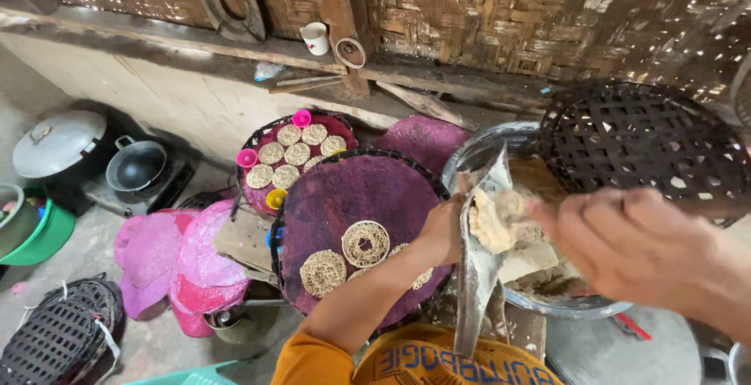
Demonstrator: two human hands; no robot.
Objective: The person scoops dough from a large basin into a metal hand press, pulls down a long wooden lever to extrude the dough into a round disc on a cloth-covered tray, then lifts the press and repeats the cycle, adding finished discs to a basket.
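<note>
Left hand (444, 232) gripping metal press (479, 252) w/ dough (494, 221), right hand (626, 244) loose, empty, over bowl (563, 305).

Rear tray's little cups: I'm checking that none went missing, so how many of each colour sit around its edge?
Pink cups: 2
Yellow cup: 1
Total: 3

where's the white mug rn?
Head view, top centre: the white mug stands on the wooden ledge against the woven bamboo wall, left of a small ring.
</note>
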